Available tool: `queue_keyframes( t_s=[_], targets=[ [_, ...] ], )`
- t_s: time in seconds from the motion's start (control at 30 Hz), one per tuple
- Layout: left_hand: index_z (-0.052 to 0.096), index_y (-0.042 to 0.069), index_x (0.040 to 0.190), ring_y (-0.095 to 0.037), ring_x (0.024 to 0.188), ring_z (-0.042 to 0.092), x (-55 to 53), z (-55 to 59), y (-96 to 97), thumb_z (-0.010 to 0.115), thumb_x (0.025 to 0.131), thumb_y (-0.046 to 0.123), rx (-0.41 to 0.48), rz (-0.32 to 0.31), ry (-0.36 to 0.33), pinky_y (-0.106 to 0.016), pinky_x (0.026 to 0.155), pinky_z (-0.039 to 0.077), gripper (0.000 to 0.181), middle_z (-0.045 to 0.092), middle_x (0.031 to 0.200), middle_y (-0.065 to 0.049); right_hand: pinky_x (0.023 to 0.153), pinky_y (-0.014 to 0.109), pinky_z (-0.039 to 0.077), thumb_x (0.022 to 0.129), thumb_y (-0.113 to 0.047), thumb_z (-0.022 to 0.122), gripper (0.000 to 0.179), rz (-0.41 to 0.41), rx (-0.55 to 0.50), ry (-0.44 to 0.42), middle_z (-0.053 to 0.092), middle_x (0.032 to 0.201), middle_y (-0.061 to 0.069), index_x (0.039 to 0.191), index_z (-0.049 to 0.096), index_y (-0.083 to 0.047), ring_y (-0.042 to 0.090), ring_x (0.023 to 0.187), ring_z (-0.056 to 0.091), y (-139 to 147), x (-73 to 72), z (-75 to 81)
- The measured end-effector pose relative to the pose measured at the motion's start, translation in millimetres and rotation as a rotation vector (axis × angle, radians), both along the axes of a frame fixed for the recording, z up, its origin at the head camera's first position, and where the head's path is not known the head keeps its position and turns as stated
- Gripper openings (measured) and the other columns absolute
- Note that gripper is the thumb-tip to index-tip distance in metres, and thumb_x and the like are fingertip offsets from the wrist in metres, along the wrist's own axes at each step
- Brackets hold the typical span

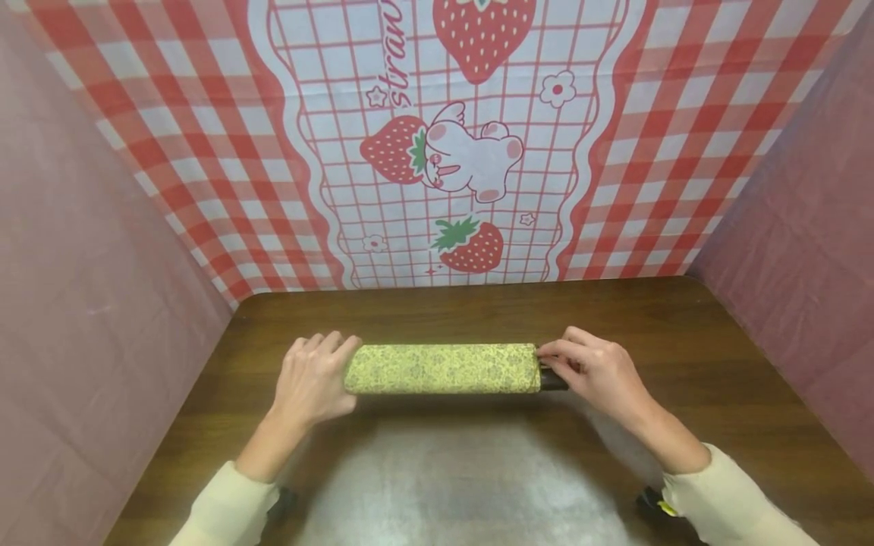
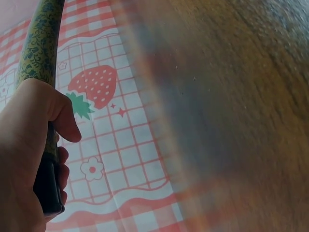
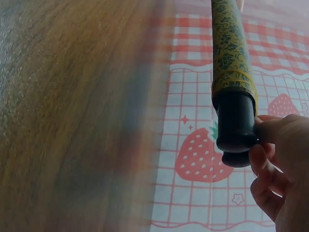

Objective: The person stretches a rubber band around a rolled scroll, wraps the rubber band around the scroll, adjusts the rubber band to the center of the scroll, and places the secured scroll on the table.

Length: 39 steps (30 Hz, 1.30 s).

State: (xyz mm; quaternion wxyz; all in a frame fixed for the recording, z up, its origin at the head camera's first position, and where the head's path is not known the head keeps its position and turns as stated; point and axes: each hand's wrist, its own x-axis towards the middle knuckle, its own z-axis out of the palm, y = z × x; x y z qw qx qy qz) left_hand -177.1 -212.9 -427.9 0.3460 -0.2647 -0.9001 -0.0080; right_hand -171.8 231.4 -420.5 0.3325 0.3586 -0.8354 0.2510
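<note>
A rolled scroll, covered in yellow-green cloth with a dark floral pattern, is held level across the front of me, above the table. My left hand wraps round its left end; in the left wrist view, a black end knob pokes out below the fingers of that hand. At the other end, my right hand pinches the scroll's edge with thumb and fingertips. Two black knobs sit side by side there in the right wrist view, with the right hand's fingers against them.
The brown wooden table reflects a bright patch near me. Behind it hangs a red-and-white checked cloth with strawberries. Pink fabric walls stand on both sides. A small black-and-yellow item shows by the right sleeve.
</note>
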Motion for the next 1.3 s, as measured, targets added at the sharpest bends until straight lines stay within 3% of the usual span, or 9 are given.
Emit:
queue_keyframes(
  t_s=[0.07, 0.17, 0.27, 0.47, 0.77, 1.1, 1.3],
  targets=[
    [0.075, 0.013, 0.113, -0.026, 0.067, 0.06, -0.8, -0.7, -0.2, 0.076, 0.05, 0.012, 0.001, -0.009, 0.0, -0.037, 0.06, 0.048, 0.063, 0.075, 0.087, -0.006, 0.052, 0.017, 0.04, 0.112, -0.035, 0.069, 0.028, 0.004, 0.032, 0.043, 0.07, 0.084, -0.005, 0.1, 0.087, -0.016, 0.0, 0.059, 0.052, 1.1, -0.5, 1.3],
    [0.074, 0.013, 0.111, -0.025, 0.064, 0.057, -2.0, -1.1, 0.0, 0.074, 0.05, 0.011, 0.001, -0.018, -0.003, -0.035, 0.058, 0.045, 0.061, 0.073, 0.085, -0.005, 0.048, 0.019, 0.038, 0.097, -0.017, 0.088, 0.002, -0.009, 0.071, 0.075, 0.068, 0.083, -0.007, 0.098, 0.087, -0.019, -0.001, 0.056, 0.05, 1.5, -1.2, 4.1],
    [0.074, 0.013, 0.11, -0.024, 0.063, 0.054, -3.1, -0.7, 0.0, 0.074, 0.049, 0.011, 0.0, -0.021, -0.007, -0.033, 0.058, 0.041, 0.061, 0.072, 0.083, -0.005, 0.046, 0.022, 0.037, 0.075, 0.0, 0.096, 0.03, -0.026, 0.118, 0.092, 0.068, 0.084, -0.009, 0.095, 0.085, -0.02, 0.0, 0.055, 0.05, 0.5, -1.3, 6.1],
    [0.075, 0.013, 0.11, -0.024, 0.063, 0.056, -3.1, -1.0, -0.6, 0.073, 0.049, 0.011, -0.006, -0.02, -0.007, -0.033, 0.057, 0.042, 0.062, 0.072, 0.083, -0.005, 0.043, 0.027, 0.038, 0.081, -0.004, 0.093, 0.031, -0.106, 0.205, 0.076, 0.067, 0.087, -0.009, 0.101, 0.077, -0.023, 0.005, 0.054, 0.05, -3.4, 0.8, 5.4],
    [0.073, 0.014, 0.11, -0.028, 0.075, 0.069, -9.7, 3.9, -1.3, 0.075, 0.051, 0.01, -0.058, -0.119, 0.123, -0.041, 0.067, 0.058, 0.059, 0.072, 0.087, -0.005, 0.047, 0.025, 0.038, 0.102, -0.009, 0.079, 0.015, -0.217, 0.203, -0.078, 0.077, 0.095, -0.007, 0.112, 0.075, -0.018, 0.001, 0.058, 0.046, 0.1, 2.7, -0.6],
    [0.075, 0.013, 0.109, -0.027, 0.073, 0.068, -10.4, 5.0, -1.2, 0.074, 0.05, 0.009, -0.053, -0.153, 0.18, -0.04, 0.066, 0.058, 0.059, 0.072, 0.085, -0.005, 0.049, 0.026, 0.041, 0.092, -0.006, 0.088, 0.025, -0.169, 0.192, -0.061, 0.074, 0.091, -0.009, 0.108, 0.074, -0.02, 0.002, 0.06, 0.052, -2.4, -1.8, 4.3],
    [0.075, 0.014, 0.108, -0.028, 0.073, 0.069, -10.6, 4.0, 4.3, 0.072, 0.049, 0.012, -0.06, -0.161, 0.226, -0.04, 0.065, 0.057, 0.059, 0.072, 0.085, -0.005, 0.051, 0.026, 0.044, 0.092, -0.01, 0.09, 0.021, -0.147, 0.22, -0.064, 0.075, 0.093, -0.008, 0.105, 0.078, -0.021, 0.012, 0.082, 0.059, -7.7, -1.2, 11.2]
  ],
)
